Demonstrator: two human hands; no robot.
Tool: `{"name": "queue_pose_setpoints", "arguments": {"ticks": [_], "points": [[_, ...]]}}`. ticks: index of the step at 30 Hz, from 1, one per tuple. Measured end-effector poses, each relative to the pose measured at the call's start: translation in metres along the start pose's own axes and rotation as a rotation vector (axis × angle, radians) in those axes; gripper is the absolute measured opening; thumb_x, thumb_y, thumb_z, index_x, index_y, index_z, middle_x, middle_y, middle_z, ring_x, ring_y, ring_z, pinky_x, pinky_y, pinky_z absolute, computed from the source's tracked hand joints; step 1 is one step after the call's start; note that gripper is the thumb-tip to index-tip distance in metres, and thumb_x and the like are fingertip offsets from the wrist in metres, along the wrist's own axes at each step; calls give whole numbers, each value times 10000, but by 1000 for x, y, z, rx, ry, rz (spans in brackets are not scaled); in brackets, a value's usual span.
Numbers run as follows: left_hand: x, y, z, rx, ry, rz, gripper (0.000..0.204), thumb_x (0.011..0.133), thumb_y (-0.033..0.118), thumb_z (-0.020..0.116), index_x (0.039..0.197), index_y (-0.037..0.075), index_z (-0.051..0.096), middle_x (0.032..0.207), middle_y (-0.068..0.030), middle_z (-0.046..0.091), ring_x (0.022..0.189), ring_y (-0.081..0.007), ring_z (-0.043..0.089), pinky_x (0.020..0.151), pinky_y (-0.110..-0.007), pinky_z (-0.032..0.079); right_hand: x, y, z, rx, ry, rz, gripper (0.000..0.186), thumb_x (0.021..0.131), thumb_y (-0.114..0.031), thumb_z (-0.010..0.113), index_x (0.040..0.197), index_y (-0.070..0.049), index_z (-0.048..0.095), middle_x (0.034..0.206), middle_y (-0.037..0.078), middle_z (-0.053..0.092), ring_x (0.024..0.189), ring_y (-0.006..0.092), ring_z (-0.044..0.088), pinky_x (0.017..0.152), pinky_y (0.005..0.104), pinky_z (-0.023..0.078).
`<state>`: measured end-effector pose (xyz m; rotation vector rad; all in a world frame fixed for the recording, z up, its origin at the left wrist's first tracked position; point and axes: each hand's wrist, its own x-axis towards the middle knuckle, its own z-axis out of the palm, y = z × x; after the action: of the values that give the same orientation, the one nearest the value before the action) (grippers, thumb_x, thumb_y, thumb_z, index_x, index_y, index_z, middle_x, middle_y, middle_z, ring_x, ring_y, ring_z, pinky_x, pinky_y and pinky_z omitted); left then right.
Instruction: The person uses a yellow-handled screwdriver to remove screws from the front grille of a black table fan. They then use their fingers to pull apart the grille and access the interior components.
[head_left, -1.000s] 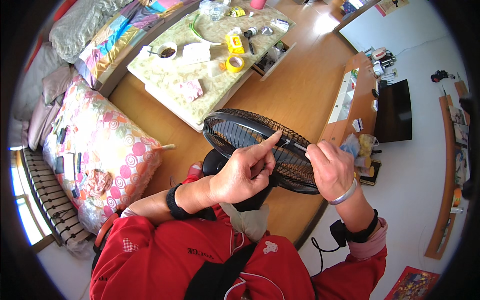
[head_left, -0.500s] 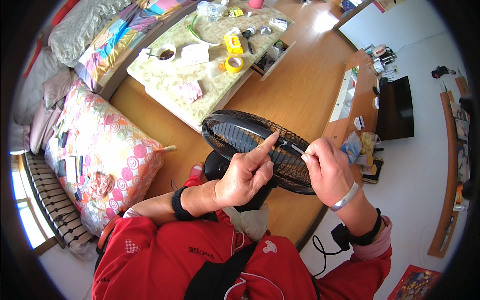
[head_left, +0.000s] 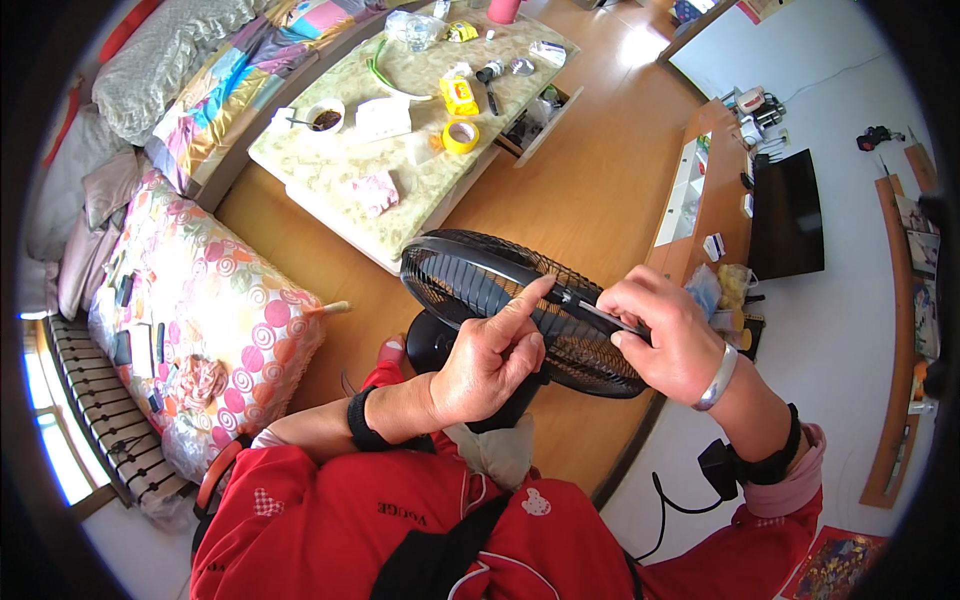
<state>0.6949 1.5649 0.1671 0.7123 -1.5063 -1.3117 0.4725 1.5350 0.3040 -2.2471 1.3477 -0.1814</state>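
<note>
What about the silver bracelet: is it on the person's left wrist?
No, the silver bracelet circles the wrist of the right hand, the one at the outer edge of the black fan.

Free room over the floor [head_left: 570, 170] between table [head_left: 425, 190] and cabinet [head_left: 724, 165], black fan [head_left: 468, 286] across the near end

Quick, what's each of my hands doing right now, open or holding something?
Left hand: index extended at the fan, others curled; any hold cannot be told.
Right hand: closed, pinching a slim tool.
</note>
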Motion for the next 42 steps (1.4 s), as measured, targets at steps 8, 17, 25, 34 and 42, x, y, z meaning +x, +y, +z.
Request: {"name": "queue_pose_setpoints", "arguments": {"ticks": [8, 17, 25, 34, 42], "points": [[2, -3, 4, 110, -34, 19, 651, 1008, -39, 493, 1625, -46, 287, 708, -56, 641, 633, -138, 619, 672, -261, 525, -14, 8, 6, -361, 68, -176, 361, 892, 23, 644, 1251, -17, 625, 924, 143, 553, 754, 375, 659, 627, 440, 548], [4, 4, 5, 72, 62, 12, 561, 1031, -10, 569, 1570, -47, 419, 657, -36, 618, 587, -98, 599, 613, -254, 512, -13, 12, 18, -28, 210, -74, 174, 911, 16, 682, 966, -21, 521, 909, 177, 590, 785, 412, 635, 660, 470, 518], [10, 11, 28, 91, 320, -68, 464, 942, -24, 735, 1381, -87, 598, 658, -73, 621, 565, -116, 607, 563, -274, 509, -4, 2, 22, 323, 107, 240, 165, 898, -1, 720, 863, 4, 559, 752, 154, 633, 611, 293, 656, 519, 369, 507], [26, 10, 43, 478, 562, 139, 231, 895, 10, 786, 1061, -59, 642, 584, -87, 577, 505, -106, 497, 494, -293, 424, 8, 10, 19, 405, 37, 122, 198, 909, 36, 730, 850, -2, 545, 693, 47, 603, 516, 116, 591, 451, 275, 458], [40, 5, 44, 614, 592, 136, 249, 824, 1, 790, 974, -27, 592, 580, -108, 593, 463, -180, 562, 480, -326, 448, 9, 16, 26, -2, 239, -138, 239, 788, 62, 775, 897, 1, 571, 824, 160, 657, 763, 341, 689, 672, 414, 544]]}}
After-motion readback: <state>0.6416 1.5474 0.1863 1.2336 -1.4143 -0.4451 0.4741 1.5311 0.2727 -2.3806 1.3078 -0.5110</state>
